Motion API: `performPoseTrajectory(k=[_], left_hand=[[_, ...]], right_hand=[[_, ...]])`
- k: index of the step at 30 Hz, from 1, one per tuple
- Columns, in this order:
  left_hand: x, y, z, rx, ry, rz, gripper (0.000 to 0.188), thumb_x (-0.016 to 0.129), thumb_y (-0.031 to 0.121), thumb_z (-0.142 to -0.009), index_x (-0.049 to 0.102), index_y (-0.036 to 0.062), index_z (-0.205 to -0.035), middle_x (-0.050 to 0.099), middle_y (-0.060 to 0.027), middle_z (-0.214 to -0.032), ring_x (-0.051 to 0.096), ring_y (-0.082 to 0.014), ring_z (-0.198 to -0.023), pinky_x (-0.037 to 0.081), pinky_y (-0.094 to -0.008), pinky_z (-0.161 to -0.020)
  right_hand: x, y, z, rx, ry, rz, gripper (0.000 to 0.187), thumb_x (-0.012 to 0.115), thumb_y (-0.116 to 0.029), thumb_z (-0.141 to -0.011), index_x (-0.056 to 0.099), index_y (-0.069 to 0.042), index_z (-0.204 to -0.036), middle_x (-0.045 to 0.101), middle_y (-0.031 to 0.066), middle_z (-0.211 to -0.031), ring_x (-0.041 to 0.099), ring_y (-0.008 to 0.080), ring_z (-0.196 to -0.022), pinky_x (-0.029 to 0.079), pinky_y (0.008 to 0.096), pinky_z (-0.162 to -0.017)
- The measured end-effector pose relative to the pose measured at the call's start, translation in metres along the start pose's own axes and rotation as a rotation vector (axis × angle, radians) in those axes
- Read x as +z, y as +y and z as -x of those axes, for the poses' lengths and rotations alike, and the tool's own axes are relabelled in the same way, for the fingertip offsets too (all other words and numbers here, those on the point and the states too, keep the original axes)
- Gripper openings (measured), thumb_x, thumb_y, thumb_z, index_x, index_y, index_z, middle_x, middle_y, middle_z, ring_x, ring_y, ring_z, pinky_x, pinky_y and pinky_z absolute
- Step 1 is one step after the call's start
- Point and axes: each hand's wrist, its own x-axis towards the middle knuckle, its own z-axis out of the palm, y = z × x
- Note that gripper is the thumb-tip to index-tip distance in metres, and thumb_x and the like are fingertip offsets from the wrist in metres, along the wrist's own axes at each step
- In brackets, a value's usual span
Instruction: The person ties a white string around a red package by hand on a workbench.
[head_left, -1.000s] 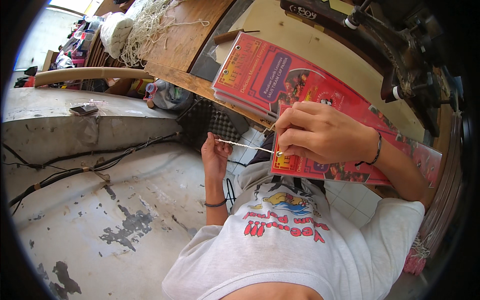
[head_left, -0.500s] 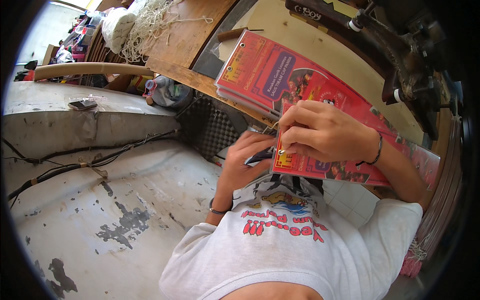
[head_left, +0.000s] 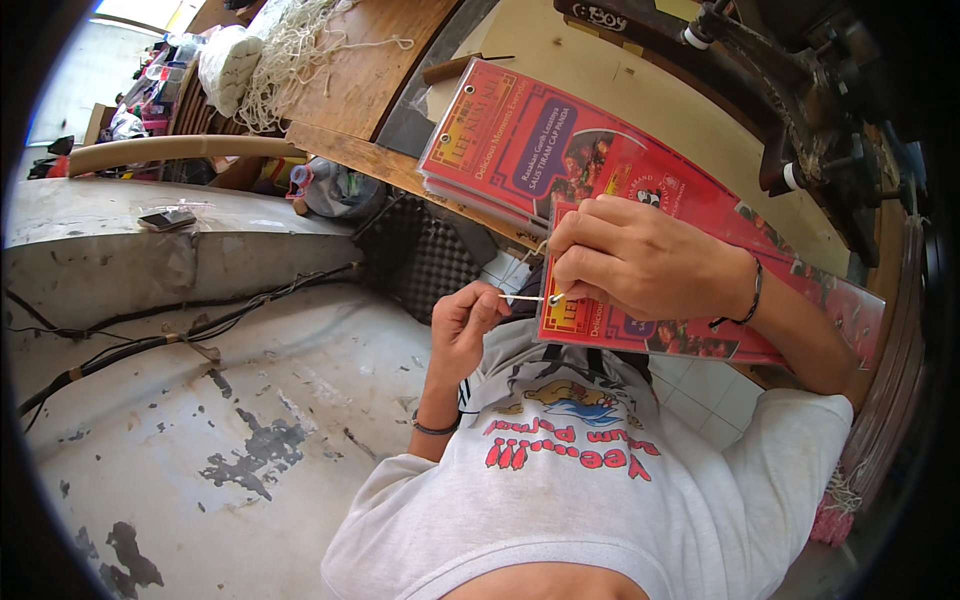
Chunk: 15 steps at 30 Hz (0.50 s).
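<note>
My left hand (head_left: 465, 325) is closed in a pinch on a white string (head_left: 520, 297), which runs taut to a metal eyelet at the edge of a red printed laminated sign (head_left: 690, 345). Over that same edge, my right hand (head_left: 640, 262) is closed, its fingertips at the eyelet and gripping the sign. Part of the string there is hidden by the fingers. Just beyond, a stack of similar red signs (head_left: 500, 130) with eyelets along the short edge lies on the table.
Tangled white string (head_left: 290, 70) lies on the wooden table (head_left: 370, 60) at the far left. A dark metal machine (head_left: 800, 110) stands at the far right. Left of me is a worn pale metal surface (head_left: 330, 400) with black cables (head_left: 120, 348) and a phone-like flat object (head_left: 168, 219).
My left hand has gone from spread fingers beside the sign's edge to a pinch, drawing the string out leftward. My right hand stays at the eyelet, with the sign barely shifted.
</note>
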Motion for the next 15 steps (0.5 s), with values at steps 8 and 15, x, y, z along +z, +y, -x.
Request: performPoseTrajectory(k=[8, 15], left_hand=[[-0.022, -0.007, 0.003, -0.034, 0.053, 0.063, 0.03, 0.055, 0.019, -0.103, 0.063, -0.0017, -0.082, 0.057, 0.0003, -0.07, 0.046, -0.0045, -0.061, 0.036, -0.0206, -0.056], [-0.034, -0.005, 0.003, 0.016, 0.185, -0.022, 0.03, 0.058, 0.022, -0.102, 0.064, -0.0023, -0.084, 0.057, 0.0014, -0.07, 0.047, -0.0044, -0.061, 0.037, -0.0203, -0.056]], right_hand=[[0.003, 0.001, 0.0, -0.008, 0.018, -0.001, 0.01, 0.06, -0.014, -0.085, 0.059, -0.005, -0.089, 0.057, 0.0071, -0.098, 0.058, 0.0231, -0.092, 0.049, 0.0345, -0.085], [0.004, -0.001, 0.0, -0.001, 0.031, -0.01, 0.012, 0.06, -0.016, -0.089, 0.059, -0.004, -0.091, 0.057, 0.0084, -0.099, 0.058, 0.0251, -0.091, 0.048, 0.0362, -0.086]])
